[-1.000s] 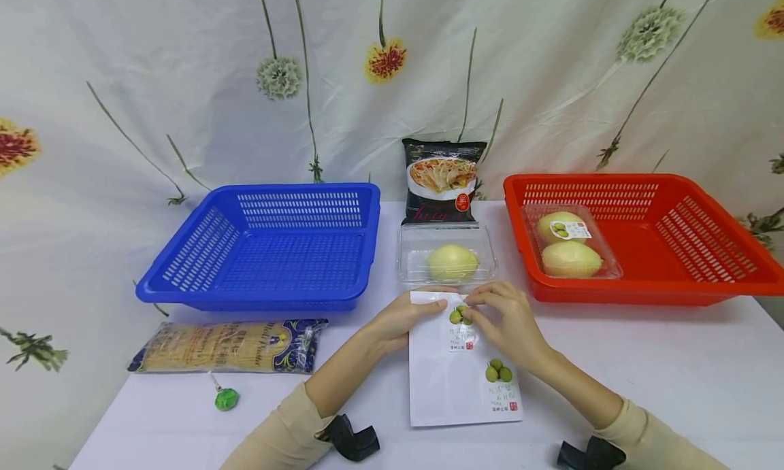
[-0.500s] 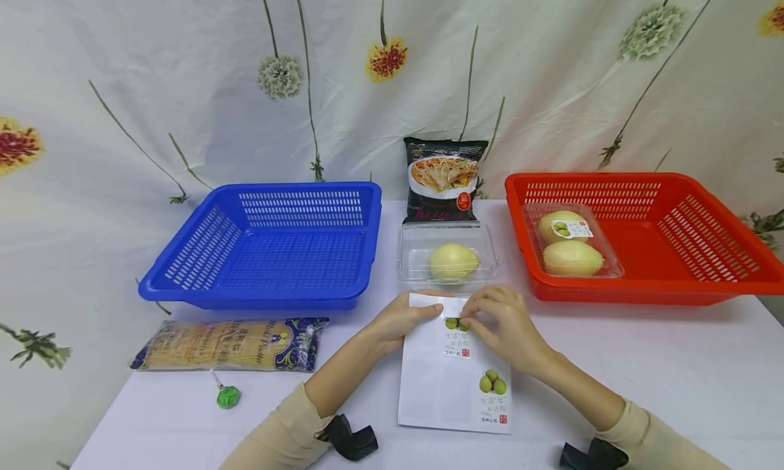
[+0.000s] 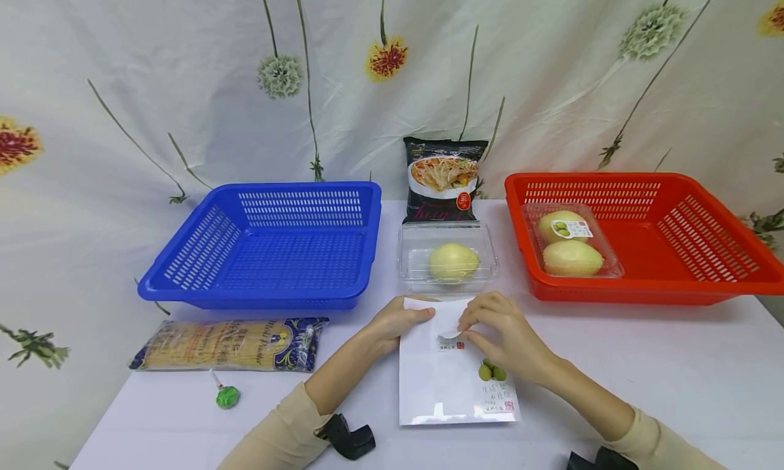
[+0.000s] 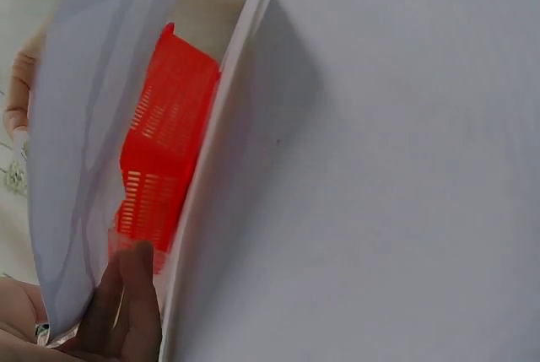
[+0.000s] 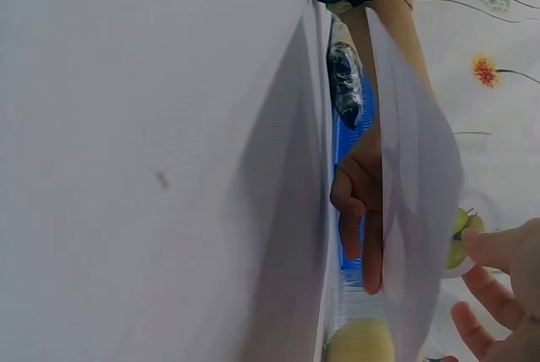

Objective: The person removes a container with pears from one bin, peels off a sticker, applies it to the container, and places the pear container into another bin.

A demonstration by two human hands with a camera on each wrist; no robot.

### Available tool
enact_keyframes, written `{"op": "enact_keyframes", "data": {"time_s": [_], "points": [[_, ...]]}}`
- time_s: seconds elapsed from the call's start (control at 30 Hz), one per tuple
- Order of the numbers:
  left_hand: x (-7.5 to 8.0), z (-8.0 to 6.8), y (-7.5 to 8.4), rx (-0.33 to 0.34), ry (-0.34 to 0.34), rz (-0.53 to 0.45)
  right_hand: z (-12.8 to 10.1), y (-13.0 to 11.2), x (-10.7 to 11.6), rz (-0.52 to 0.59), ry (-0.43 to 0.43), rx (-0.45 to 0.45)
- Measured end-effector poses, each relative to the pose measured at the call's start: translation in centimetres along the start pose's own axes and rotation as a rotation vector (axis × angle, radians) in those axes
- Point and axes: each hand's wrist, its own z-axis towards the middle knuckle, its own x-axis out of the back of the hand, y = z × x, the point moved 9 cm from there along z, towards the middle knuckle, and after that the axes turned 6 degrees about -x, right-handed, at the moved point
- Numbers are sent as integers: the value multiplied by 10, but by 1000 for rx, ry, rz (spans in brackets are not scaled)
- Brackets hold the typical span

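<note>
My left hand (image 3: 395, 326) holds a white sheet of stickers (image 3: 431, 388) at its upper left edge, thumb on the front and fingers behind. With thumb and forefinger, my right hand (image 3: 505, 330) pinches the top of the upper fruit sticker (image 3: 450, 334), which curls away from the sheet while its lower part stays flat. In the right wrist view this sticker (image 5: 458, 252) shows its green fruit print. A second sticker (image 3: 495, 381) lies flat lower on the sheet. Just beyond the hands is a clear plastic box (image 3: 413, 256) with one pale yellow fruit (image 3: 453, 262).
A blue basket (image 3: 288, 298) stands at left, a red basket (image 3: 661, 290) at right. Inside the red one lies a labelled box (image 3: 608, 256) with two fruits. A black noodle packet (image 3: 441, 208), a pasta bag (image 3: 229, 345) and a green lollipop (image 3: 227, 396) are also there.
The upper sticker, flat a second ago, is now peeled down from its top by my right hand. The sheet has shifted slightly left and tilted.
</note>
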Motion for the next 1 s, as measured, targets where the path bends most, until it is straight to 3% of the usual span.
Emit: {"op": "enact_keyframes", "data": {"time_s": [0.3, 0.47, 0.57, 0.73, 1.0], "points": [[12, 5, -8, -2, 67, 80, 0, 0, 7, 112, 15, -29], [17, 6, -4, -68, 95, 199, 1, 5, 17, 153, 66, -62], [18, 4, 8, -168, 117, 382, 3, 11, 22, 146, 97, -89], [12, -9, 37, -428, 184, 780, 10, 20, 29, 138, 143, -128], [-13, -36, 69, -755, 231, 1170, 18, 27, 36, 106, 193, -115]]}}
